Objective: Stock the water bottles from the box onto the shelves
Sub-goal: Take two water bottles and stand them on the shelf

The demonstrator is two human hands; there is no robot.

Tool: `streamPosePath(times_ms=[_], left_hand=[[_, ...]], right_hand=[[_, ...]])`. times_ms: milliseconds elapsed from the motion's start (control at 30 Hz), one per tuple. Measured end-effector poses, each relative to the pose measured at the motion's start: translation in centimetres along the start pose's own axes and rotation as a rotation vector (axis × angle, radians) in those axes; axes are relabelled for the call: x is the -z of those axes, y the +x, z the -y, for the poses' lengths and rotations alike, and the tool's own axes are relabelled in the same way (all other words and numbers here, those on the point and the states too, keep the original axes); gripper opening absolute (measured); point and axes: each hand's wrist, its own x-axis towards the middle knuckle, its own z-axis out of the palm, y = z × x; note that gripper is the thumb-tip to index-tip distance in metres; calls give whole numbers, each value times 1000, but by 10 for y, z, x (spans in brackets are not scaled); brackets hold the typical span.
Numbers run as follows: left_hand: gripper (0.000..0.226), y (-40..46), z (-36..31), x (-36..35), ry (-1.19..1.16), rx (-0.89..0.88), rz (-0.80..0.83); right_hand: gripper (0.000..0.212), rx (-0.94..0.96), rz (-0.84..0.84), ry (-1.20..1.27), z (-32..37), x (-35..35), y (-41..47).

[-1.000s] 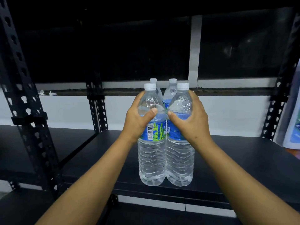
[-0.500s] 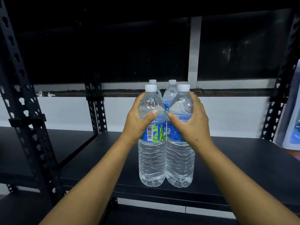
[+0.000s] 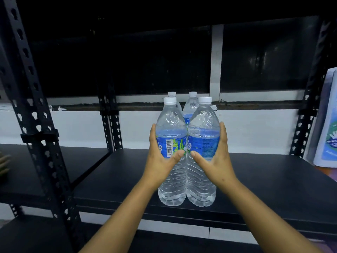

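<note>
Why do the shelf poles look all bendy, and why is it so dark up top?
Head view: the wide lens curves the left shelf post near the edge; the upper shelf area sits in deep shadow; light glints off the front bottles, which stay sharp.

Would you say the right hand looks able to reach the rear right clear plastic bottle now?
Probably not directly: the right hand holds the front right clear plastic bottle, which stands right before the rear right clear plastic bottle.

black shelf — four water bottles upright
</note>
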Motion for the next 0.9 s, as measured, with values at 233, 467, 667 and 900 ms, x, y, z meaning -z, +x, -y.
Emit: streamPosePath(times_ms=[233,467,667,900], left_hand=[[119,-44,37,-13,135,45,-9],[116,-49,54,-18,114,48,-46],[118,-45,60,-19,130,40,-45],[117,-32,70,-18,87,40,-23]], right_hand=[[116,-42,91,22,-28,-2,-35],[114,-67,9,45,-40,-14,-41],[115,-76,-17,27,-45,-19,-40],[114,-91,-36,1,-49,-24,-33]])
